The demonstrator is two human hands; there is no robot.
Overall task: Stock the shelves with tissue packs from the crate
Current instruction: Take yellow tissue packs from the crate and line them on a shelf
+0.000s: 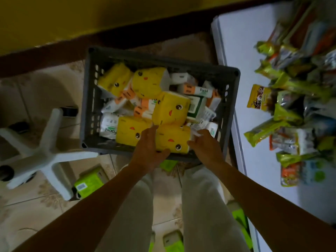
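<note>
A dark grey plastic crate [231,99] stands on the floor in front of my legs, filled with several tissue packs. Yellow packs with cartoon faces lie on top, and white-and-orange packs [198,89] lie beneath and behind them. My left hand [148,150] and my right hand [204,145] clasp the nearest yellow pack [172,138] from both sides at the crate's near edge. The left thumb lies under its front edge. Another yellow pack [171,108] sits tilted just above it.
A white counter [254,157] runs along the right, holding many snack packets [283,131]. A white swivel-chair base [43,153] stands at the left. Green tissue packs [89,182] lie on the tiled floor around my feet. A yellow wall rises behind the crate.
</note>
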